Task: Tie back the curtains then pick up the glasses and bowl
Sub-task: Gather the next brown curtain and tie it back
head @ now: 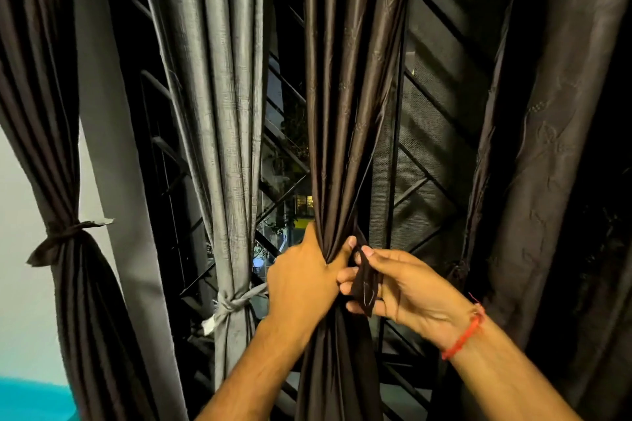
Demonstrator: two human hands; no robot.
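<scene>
Left hand [302, 278] gripping bunched brown curtain [342, 113], right hand [403, 287] pinching dark tie strip [366, 284]

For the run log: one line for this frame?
stage: tying middle brown curtain | left hand: grips gathered curtain | right hand: pinches tie strip | glasses, bowl: unseen

1. The scene is dimly lit from the viewer's side; sheen is seen on the grey curtain [219, 106].
2. The right edge is lost in shadow.
3. Straight lines are bent at the edges.
</scene>
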